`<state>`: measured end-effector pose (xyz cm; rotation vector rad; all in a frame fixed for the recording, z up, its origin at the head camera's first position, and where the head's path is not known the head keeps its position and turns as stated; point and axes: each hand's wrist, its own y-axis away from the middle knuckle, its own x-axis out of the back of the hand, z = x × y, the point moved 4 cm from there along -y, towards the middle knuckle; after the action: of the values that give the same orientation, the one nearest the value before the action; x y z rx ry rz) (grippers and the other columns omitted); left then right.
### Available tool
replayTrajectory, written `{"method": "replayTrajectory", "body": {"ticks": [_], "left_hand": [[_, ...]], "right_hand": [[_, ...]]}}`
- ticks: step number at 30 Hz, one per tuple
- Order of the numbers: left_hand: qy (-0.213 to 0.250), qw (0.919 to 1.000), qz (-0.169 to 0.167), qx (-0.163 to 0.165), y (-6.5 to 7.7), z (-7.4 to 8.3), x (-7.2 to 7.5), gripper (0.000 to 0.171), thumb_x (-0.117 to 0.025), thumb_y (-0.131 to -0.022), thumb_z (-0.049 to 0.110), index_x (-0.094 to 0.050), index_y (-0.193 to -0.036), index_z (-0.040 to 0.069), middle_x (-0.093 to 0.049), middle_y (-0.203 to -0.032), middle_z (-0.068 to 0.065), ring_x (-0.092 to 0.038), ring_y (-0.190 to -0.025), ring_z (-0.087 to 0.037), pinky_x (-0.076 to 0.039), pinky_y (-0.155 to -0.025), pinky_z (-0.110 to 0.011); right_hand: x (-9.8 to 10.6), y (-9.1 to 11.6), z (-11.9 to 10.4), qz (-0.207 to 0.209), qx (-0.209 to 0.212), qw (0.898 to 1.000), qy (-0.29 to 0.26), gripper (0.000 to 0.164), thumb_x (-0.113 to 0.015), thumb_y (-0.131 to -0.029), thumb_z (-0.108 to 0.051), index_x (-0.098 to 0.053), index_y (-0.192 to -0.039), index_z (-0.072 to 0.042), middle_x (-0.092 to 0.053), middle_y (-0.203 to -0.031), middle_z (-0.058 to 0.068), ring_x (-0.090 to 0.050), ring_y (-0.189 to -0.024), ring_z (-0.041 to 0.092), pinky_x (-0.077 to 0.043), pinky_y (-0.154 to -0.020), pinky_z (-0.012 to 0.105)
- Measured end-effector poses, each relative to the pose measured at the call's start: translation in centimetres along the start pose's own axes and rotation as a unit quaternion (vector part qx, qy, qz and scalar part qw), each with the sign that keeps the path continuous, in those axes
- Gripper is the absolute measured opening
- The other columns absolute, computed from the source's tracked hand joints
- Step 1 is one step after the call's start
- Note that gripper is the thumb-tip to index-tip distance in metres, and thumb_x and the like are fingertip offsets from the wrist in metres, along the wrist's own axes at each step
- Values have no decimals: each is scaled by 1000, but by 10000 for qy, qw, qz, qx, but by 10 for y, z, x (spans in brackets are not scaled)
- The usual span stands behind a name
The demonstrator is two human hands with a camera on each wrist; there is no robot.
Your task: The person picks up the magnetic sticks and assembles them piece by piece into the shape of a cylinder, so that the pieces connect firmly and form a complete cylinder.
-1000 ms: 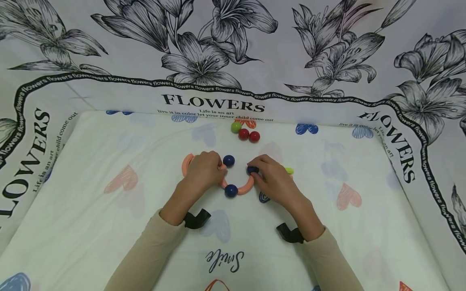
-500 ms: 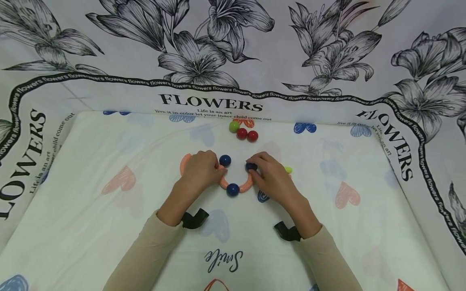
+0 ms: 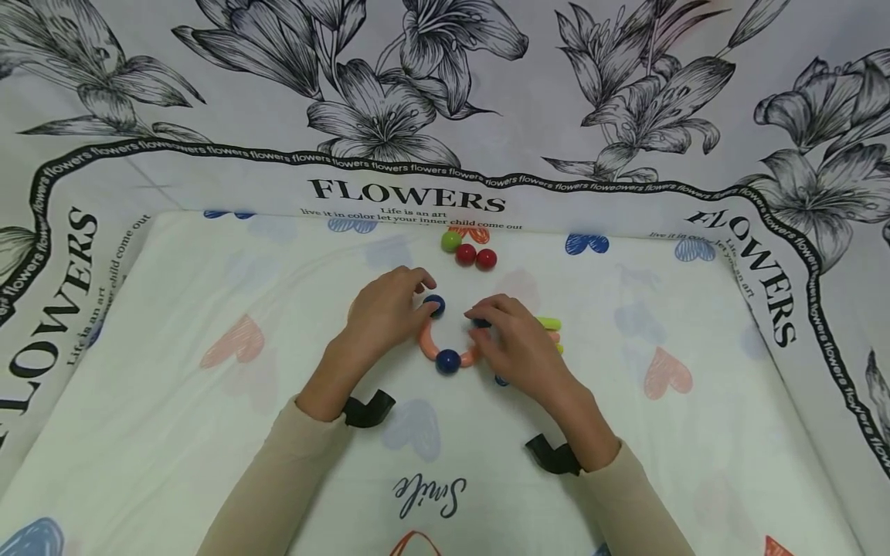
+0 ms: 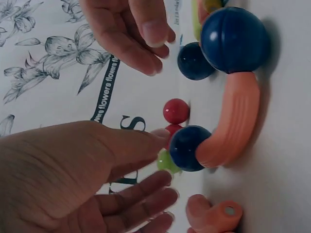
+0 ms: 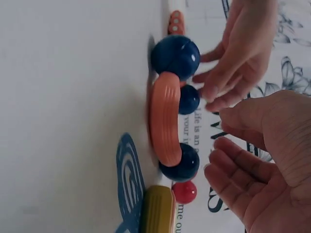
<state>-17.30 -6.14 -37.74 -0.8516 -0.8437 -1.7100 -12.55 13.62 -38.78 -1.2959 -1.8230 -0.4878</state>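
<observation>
Left hand point(image 3: 385, 309), right hand point(image 3: 523, 344) apart, fingers loose, gripping nothing; beside left blue ball point(image 3: 437, 303) and right blue ball point(image 5: 190, 162) respectively. Curved orange rods point(image 4: 238, 119) link these to nearest blue ball point(image 3: 448, 361) on white cloth point(image 3: 146, 363). Advisable: align ball with rod end; steady adjacent joint.

Has both arms point(image 3: 278, 472) reaching forward in beige sleeves point(image 3: 636, 498), with wrists point(image 3: 328, 390) angled inward. Holds left hand point(image 3: 385, 313) and right hand point(image 3: 520, 338) facing each other, near but apart. Has the left thumb point(image 4: 129, 145) straight, clear of loosely bent fingers point(image 4: 146, 208); has the right fingers point(image 5: 234, 163) lightly curved, apart from the thumb point(image 5: 243, 115).
</observation>
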Motion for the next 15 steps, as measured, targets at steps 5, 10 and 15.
{"method": "replayTrajectory", "body": {"ticks": [5, 10, 15], "left_hand": [[87, 9991, 26, -418, -6, 1, -4, 31, -74, -100, 26, -75, -128, 13, -74, -124, -8, -71, -111, -25, -58, -92, -43], [-10, 9984, -43, -564, -8, -1, -7, 31, -74, -100, 26, -75, -129, 14, -75, -124, -8, -72, -111, -26, -59, -92, -44], [-42, 9977, -92, -671, -7, -3, -8, 32, -75, -99, 25, -76, -129, 13, -75, -125, -8, -73, -113, -27, -59, -93, -45]], "right_hand": [[-7, 6, -10, -108, -197, 9997, 135, 25, -76, -98, -19, -77, -122, -14, -72, -117, 3, -67, -110, 20, -62, -94, 37], [-21, 12, -23, -292, -148, 9991, 266, 26, -76, -98, -25, -78, -123, -16, -72, -111, 0, -65, -93, 13, -61, -83, 30], [-34, 17, -31, -414, -71, 9977, 531, 31, -79, -96, -37, -77, -121, -20, -71, -112, 0, -64, -98, 13, -60, -84, 29]]}}
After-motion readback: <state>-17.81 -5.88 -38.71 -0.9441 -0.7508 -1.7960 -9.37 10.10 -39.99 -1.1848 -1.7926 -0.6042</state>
